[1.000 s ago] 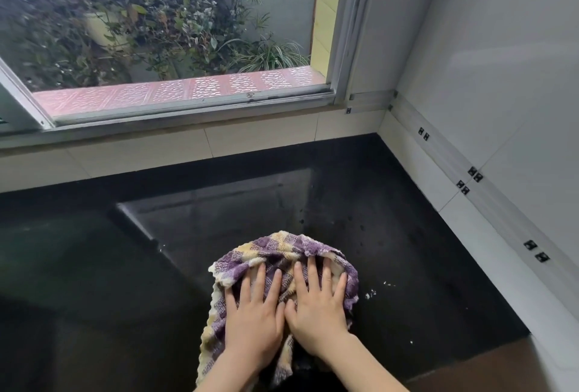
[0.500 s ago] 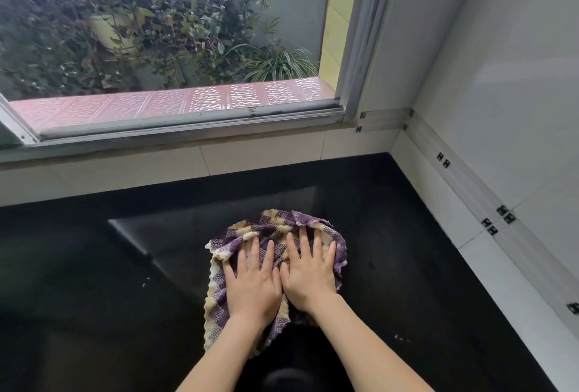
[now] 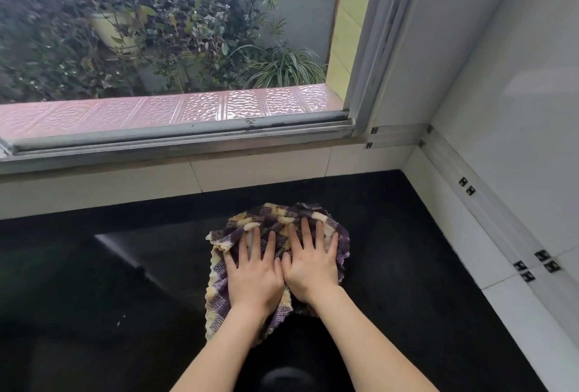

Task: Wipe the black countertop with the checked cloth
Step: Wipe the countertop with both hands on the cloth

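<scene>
A purple, cream and yellow checked cloth point(image 3: 272, 219) lies bunched on the glossy black countertop point(image 3: 407, 260), a short way from the tiled back wall. My left hand point(image 3: 253, 279) and my right hand point(image 3: 310, 266) lie side by side flat on top of it, fingers spread and pointing toward the window, palms pressing it onto the counter. Much of the cloth is hidden under both hands; its left edge trails back beside my left wrist.
A low cream tile upstand point(image 3: 250, 172) and a window frame point(image 3: 188, 138) run along the back. White tiled wall point(image 3: 513, 266) bounds the counter on the right, meeting the back in a corner. Plants stand outside the glass. A few pale specks point(image 3: 119, 322) lie left on the counter.
Both hands have pushed the cloth forward across the counter, away from me toward the back wall. The cloth has bunched up more at its front edge.
</scene>
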{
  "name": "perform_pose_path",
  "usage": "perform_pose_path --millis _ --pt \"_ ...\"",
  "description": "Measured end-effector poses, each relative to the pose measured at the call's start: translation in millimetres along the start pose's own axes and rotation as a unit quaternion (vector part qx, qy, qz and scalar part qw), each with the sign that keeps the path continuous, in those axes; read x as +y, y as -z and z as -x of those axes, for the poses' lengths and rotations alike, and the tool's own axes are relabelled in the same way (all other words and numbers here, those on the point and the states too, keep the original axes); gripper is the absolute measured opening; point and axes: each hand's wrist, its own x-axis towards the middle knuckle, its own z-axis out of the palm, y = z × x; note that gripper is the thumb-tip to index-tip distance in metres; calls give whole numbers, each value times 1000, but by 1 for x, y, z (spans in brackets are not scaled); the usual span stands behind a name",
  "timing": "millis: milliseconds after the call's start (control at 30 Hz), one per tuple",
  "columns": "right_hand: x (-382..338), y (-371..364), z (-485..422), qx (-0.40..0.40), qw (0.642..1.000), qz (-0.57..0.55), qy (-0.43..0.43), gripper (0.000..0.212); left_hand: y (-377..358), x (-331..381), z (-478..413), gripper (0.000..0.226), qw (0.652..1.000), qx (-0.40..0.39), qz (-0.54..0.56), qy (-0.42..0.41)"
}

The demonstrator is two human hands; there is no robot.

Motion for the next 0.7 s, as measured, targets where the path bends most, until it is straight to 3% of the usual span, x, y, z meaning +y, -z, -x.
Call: perform_pose_path --millis 133,300,700 --pt "11 7 -18 -8 1000 17 14 71 2 6 -20 76 1000 3 -2 -2" --pt "26 16 -39 -9 999 -16 28 65 3 15 -41 56 1000 1 10 -3" --pt "44 18 -68 -12 1000 -9 18 65 9 22 -77 55 998 -29 15 -48"
